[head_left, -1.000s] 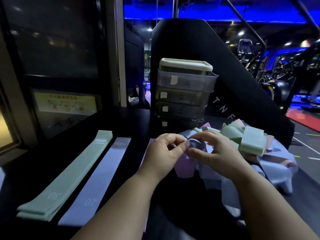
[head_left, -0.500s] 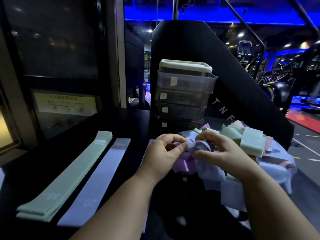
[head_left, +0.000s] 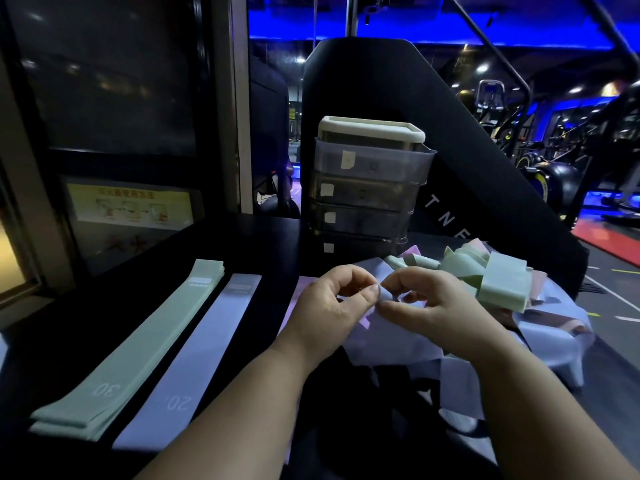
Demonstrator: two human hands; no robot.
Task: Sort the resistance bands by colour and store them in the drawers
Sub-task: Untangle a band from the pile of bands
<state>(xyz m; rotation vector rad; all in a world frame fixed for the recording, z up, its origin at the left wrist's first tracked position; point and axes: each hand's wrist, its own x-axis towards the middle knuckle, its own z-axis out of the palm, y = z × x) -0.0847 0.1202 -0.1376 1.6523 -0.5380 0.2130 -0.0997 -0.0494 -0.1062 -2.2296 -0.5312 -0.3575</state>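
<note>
Left hand (head_left: 330,306): fingers curled, thumb and forefinger pinching the edge of a pale lilac flat rubber resistance band (head_left: 388,341). Right hand (head_left: 434,306): curled likewise, pinching the same band just beside the left thumb, fingertips of the two hands nearly meeting. Held a little above the black table top (head_left: 242,244), with the rest of the band drooping in soft, wide folds beneath both hands.

Just right of the hands, on the table: a tangled heap of loop bands (head_left: 502,282), mint green ones folded and kinked on top, pale pink and more lilac underneath and behind.

Well to the left, laid flat and straight, side by side: a neat stack of mint green bands (head_left: 138,348) printed "30" at the near end, and a lilac band (head_left: 197,358) printed "20". A small pale label patch at the far end of each. Beside the lilac one, mostly hidden by the left forearm, possibly a third strip (head_left: 294,292), pinkish violet.

Behind the hands, at the back of the table: a tower of four smoky translucent plastic drawers (head_left: 367,188) under a cream lid, with a small pale sticker on each front.
</note>
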